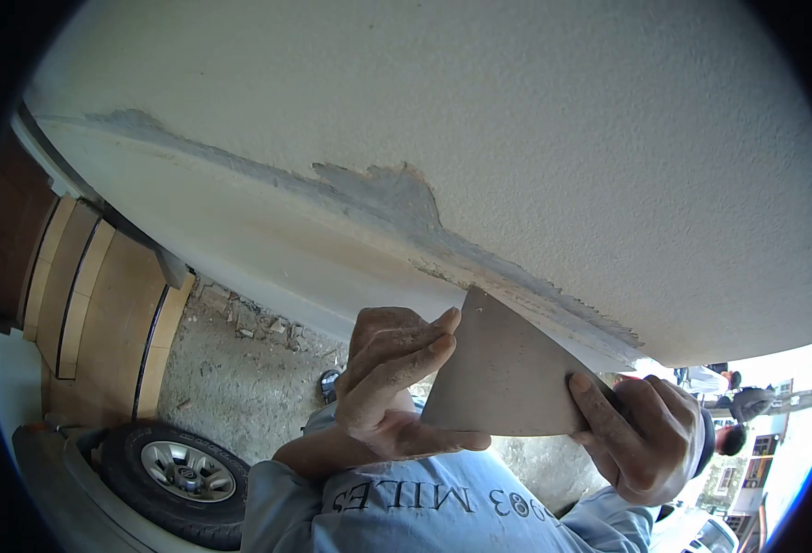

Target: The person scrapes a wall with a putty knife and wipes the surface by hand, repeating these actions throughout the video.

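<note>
Two bare hands meet around a flat, smooth-faced plate (507, 373), a dull grey-brown piece with straight edges that narrows to a corner at the top. The right hand (641, 433) is closed on the plate's right end, one digit laid over the face near the edge and the other fingers bent behind and beside it, next to a dark part that is mostly hidden. The left hand (392, 382) is loosely open rather than clenched, palm partly turned up and fingers bent; two fingertips lie at the plate's left edge and the thumb stretches along the lower edge, though whether they press on it cannot be told. The plate is in front of the light blue shirt (424, 507), and its upper corner overlaps the rim of a pale, textured wall (553, 166) in view; whether the two touch cannot be told. Along the wall runs a rough grey strip (378, 198) with a jagged, wider patch near its middle. To the left of the left hand are gritty ground (231, 378) with broken bits, tiled steps (101, 304) and, lower down, a vehicle's wheel (184, 470). Several people (733, 438) show small at the far right
</note>
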A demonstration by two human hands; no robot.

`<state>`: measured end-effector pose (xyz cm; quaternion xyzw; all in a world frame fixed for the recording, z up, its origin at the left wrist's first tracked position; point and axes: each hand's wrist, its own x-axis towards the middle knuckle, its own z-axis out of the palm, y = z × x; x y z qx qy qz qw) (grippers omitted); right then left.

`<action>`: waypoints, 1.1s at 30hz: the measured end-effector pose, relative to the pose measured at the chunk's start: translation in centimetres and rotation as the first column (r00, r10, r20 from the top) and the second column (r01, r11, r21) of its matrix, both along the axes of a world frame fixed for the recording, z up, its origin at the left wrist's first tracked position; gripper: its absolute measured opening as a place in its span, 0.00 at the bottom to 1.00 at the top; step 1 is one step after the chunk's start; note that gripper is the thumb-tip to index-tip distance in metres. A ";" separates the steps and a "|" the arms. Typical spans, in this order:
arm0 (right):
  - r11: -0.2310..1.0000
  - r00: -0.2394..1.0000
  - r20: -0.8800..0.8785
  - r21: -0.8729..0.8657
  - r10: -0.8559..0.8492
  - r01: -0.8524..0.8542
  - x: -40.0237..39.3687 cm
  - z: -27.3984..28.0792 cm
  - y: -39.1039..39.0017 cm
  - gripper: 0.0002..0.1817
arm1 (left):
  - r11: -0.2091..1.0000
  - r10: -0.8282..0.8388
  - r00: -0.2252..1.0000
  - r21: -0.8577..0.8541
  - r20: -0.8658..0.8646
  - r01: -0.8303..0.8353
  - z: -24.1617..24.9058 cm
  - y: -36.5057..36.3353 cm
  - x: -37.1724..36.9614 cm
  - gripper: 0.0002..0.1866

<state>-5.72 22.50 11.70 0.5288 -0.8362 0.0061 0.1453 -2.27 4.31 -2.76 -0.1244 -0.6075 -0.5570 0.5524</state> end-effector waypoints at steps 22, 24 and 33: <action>0.990 0.998 -0.017 -0.122 0.064 -0.065 -0.7 -1.0 0.2 0.22 | 0.998 -0.029 0.991 0.057 -0.128 0.037 -0.1 0.2 -0.2 0.34; 0.988 0.998 -0.012 -0.135 0.069 -0.070 -0.9 -1.4 0.2 0.23 | 0.999 -0.037 0.996 0.026 -0.082 0.039 0.2 -0.2 0.1 0.34; 0.977 0.996 0.007 -0.193 0.093 -0.090 -1.4 -2.5 0.4 0.23 | 0.997 -0.049 0.999 0.052 -0.019 0.050 0.7 0.0 0.6 0.34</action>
